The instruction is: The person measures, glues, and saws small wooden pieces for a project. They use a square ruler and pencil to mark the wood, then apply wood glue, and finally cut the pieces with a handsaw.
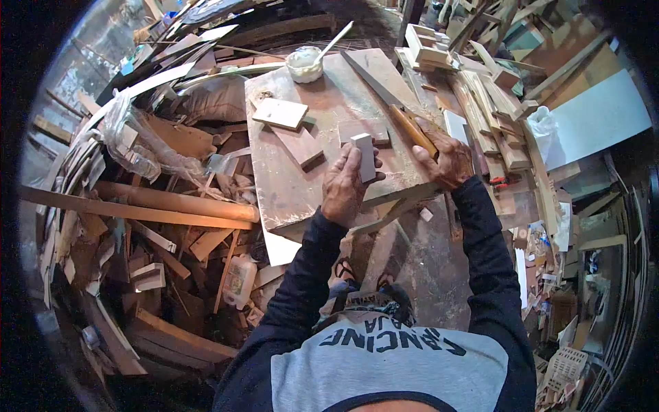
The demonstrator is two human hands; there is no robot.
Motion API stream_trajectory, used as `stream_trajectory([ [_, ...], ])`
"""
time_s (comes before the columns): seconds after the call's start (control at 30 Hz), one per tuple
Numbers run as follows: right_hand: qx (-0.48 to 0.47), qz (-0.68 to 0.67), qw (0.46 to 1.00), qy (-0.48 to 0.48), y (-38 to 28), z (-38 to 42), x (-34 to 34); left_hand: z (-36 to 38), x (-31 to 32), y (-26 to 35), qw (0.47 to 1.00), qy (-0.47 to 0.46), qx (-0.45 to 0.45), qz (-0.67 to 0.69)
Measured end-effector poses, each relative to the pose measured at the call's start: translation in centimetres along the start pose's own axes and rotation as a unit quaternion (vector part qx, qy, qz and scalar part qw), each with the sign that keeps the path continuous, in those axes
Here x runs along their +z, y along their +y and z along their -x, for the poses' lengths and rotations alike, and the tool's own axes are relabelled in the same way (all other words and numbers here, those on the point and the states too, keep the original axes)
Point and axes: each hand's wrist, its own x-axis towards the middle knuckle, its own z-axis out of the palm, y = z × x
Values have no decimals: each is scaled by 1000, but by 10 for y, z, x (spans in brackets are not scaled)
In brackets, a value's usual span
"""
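Note:
My left hand (345,187) is closed around a small pale rectangular wood block (366,156), thumb on its near side and fingers behind. In my right hand (447,162) is the wooden handle of a long knife (414,131), its dark blade pointing away over the board. Beneath both hands lies a dusty wooden work board (292,196). A flat wood piece (351,132) sits just beyond the held block. To the left, a pale block (280,113) rests across the end of a longer wood piece (299,147).
At the board's far edge stands a white bowl (304,65) with a stick (334,41) in it. Wood strips (491,117) are stacked at right, near a white sheet (600,118). Offcuts and a bamboo pole (171,202) crowd the left. A red-handled tool (503,182) lies right.

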Motion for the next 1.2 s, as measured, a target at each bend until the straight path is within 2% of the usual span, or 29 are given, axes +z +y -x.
stream_trajectory([
  [0.1, 20, -13, 999, -38, 7, -3, 1, 4, 3, -2, 981, 22, 84, -174],
  [0.23, 15, -14, 998, -61, 20, -3, 3, 18, 23, -5, 937, 63, 175, -297],
  [0.27, 11, -20, 998, -63, 22, -4, 3, 20, 25, -10, 936, 83, 178, -291],
  [0.37, -16, -29, 999, -42, 25, -5, 4, 21, 36, -22, 893, 128, 239, -359],
  [0.4, -17, -54, 997, -51, 25, -7, 4, 19, 41, -27, 905, 149, 233, -322],
  [0.5, -35, -51, 995, -73, 25, -12, 2, 16, 57, -29, 820, 200, 267, -465],
  [0.6, -65, -45, 996, -47, 30, -9, 6, 13, 67, -34, 803, 236, 262, -481],
  [0.7, -69, -55, 995, -47, 28, -11, -3, 10, 68, -42, 827, 262, 241, -434],
  [0.77, -65, -46, 996, -31, 29, -11, -13, 7, 69, -46, 826, 279, 228, -434],
  [0.8, -46, -83, 995, -14, 28, -11, -24, 6, 70, -47, 825, 287, 222, -433],
  [0.87, -1, -150, 988, 23, 27, -4, -48, 7, 78, -43, 860, 271, 197, -385],
  [0.97, 37, -120, 985, 118, 60, 30, -70, 4, 85, -49, 918, 206, 192, -277],
  [1.0, 75, -133, 976, 154, 69, 46, -77, 6, 83, -51, 928, 174, 180, -277],
  [1.03, 174, -177, 960, 132, 69, 61, -93, 8, 82, -53, 936, 142, 168, -276],
  [1.1, 278, -238, 917, 157, 81, 92, -106, 13, 88, -55, 956, 102, 96, -258],
  [1.17, 311, -212, 913, 160, 90, 123, -110, 15, 89, -60, 964, 68, 61, -248],
  [1.2, 323, -177, 917, 155, 96, 140, -106, 15, 92, -65, 961, 61, 86, -254],
])
